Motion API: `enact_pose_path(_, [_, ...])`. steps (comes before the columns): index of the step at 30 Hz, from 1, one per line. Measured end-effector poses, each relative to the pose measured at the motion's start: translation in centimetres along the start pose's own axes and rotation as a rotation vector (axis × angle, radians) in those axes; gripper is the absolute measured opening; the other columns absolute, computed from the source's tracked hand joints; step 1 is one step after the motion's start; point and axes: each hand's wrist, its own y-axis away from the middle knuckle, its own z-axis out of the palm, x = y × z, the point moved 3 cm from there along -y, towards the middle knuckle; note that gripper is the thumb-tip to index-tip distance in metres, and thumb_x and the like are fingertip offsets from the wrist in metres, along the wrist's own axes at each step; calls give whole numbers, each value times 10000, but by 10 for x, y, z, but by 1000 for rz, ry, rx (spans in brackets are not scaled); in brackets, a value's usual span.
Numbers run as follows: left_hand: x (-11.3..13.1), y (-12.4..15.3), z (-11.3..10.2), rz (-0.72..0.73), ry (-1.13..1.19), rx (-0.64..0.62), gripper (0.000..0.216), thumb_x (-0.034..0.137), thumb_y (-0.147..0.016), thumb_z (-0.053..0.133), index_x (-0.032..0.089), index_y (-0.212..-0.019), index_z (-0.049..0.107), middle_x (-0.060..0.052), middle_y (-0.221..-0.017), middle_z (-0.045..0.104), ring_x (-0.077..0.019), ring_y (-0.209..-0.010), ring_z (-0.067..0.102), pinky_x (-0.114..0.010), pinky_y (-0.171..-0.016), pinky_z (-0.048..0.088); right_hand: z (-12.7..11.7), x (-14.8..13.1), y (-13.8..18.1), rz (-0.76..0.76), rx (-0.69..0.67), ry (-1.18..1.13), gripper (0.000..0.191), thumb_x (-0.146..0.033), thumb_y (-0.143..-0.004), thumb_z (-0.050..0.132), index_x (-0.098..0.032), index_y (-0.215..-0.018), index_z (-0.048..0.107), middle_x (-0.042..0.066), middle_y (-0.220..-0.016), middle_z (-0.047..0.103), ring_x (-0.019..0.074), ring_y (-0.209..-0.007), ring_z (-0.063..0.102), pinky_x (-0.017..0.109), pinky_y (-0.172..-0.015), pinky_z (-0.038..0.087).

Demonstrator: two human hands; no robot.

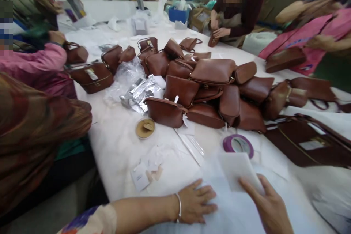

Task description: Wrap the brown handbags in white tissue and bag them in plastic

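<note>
The person's left hand (196, 203) is resting flat, fingers spread, on a pale, filmy sheet (233, 214). At its two o'clock, a smooth, rectangular white pad (233, 170) is pointing its far end towards eleven, long axis running eleven-to-five, with a round purple tape roll (227, 144) at twelve; the right hand (270, 203) is pinching the pad's near right edge.
</note>
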Motion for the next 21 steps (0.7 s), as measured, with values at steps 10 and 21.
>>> enact_pose_path(10, [26,43,2,134,193,-127,657,531,-942,523,189,-1476,348,-136,-1568,342,-301,-1471,257,-568,-1193,204,37,124,128,123,-325,-206,443,-595,-644,695,-186,-810,653,5,-722,658,209,-684,589,300,-619,448])
enact_pose_path(21, [75,118,11,396,60,-46,239,326,-895,574,306,-1106,686,-6,-1490,486,-198,-1383,437,-403,-1155,350,31,107,105,-236,274,541,574,-584,-783,491,-192,-1182,617,201,-1248,617,422,-1108,572,592,-857,450])
